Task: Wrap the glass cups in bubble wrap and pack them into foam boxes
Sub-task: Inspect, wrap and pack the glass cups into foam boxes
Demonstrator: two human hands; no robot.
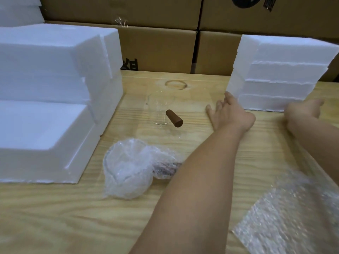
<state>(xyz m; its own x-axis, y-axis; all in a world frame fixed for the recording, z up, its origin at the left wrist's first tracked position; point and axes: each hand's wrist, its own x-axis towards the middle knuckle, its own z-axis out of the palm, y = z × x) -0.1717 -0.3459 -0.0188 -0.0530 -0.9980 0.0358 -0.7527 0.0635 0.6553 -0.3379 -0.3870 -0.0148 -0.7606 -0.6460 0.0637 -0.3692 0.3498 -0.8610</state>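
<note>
A clear glass cup (159, 111) with a brown wooden handle (174, 118) stands bare on the wooden table (73, 217). In front of it lies a cup bundled in bubble wrap (132, 169). An open foam box (60, 158) sits at the left. My left hand (228, 114) reaches across the table with fingers spread, right of the bare cup and just short of a foam stack. My right hand (302, 111) is blurred, its fingers curled at the far end of a loose bubble wrap sheet (286, 217) that runs under my right forearm.
Stacked foam pieces (278, 77) stand at the back right, and a taller foam stack (55, 61) rises behind the open box at the left. Cardboard cartons (161, 48) wall off the back of the table. A dark ring stain (176, 84) marks the wood.
</note>
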